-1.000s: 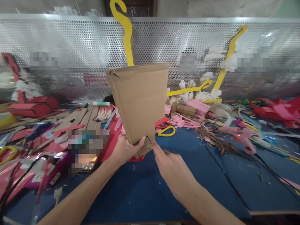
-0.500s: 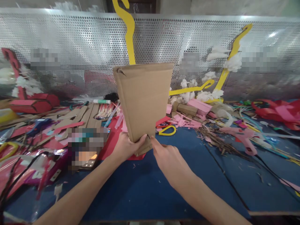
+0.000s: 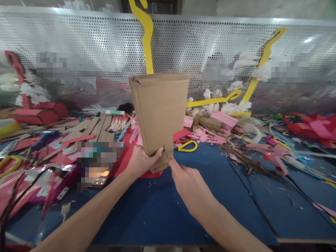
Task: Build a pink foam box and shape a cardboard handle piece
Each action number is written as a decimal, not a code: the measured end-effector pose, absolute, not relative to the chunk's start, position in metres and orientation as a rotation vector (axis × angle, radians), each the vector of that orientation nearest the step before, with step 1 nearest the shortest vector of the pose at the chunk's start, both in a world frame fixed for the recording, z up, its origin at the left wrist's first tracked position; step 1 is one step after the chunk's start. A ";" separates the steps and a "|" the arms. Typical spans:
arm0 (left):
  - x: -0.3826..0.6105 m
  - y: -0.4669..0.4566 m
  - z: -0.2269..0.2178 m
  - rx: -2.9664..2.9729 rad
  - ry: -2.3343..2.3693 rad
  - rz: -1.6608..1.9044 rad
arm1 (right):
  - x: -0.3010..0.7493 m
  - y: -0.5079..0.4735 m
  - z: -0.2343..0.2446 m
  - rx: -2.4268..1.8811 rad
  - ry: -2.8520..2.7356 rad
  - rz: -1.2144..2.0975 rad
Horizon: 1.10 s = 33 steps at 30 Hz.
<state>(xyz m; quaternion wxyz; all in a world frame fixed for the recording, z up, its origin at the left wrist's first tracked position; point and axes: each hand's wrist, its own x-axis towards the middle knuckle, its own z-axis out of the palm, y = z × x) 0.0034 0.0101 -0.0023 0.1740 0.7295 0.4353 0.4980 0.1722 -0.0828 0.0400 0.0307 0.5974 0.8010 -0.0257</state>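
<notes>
A tall piece of brown cardboard [image 3: 160,108] stands upright in front of me, with a small torn spot near its top left corner. My left hand [image 3: 141,161] grips its lower left part, the thumb lying on the near face. At the lower right edge, the fingers of my right hand [image 3: 185,178] are curled and pinch the cardboard. Between the left thumb and the right fingertips runs a thin dark line, which looks like a slit or tear. The fingers behind the cardboard are hidden.
Yellow-handled scissors [image 3: 187,145] lie just right of the cardboard. A pink glue gun [image 3: 273,156] rests farther right, a phone [image 3: 101,164] to the left. Red paper [image 3: 123,162] lies beneath, yellow hook-shaped strips [image 3: 147,42] behind, against a perforated metal screen [image 3: 175,45].
The right fingertips have moved slightly down along the cardboard's lower edge, and the dark line there is longer. The cardboard has turned slightly, its right edge shifting left.
</notes>
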 end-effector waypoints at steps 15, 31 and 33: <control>0.003 0.012 -0.005 1.974 1.333 1.395 | 0.171 -0.074 0.040 2.018 2.515 -0.058; 0.001 0.010 -0.005 2.048 1.301 1.341 | 0.171 -0.063 0.041 2.144 2.622 -0.254; 0.001 0.010 -0.004 2.029 1.299 1.344 | 0.172 -0.064 0.039 2.153 2.627 -0.258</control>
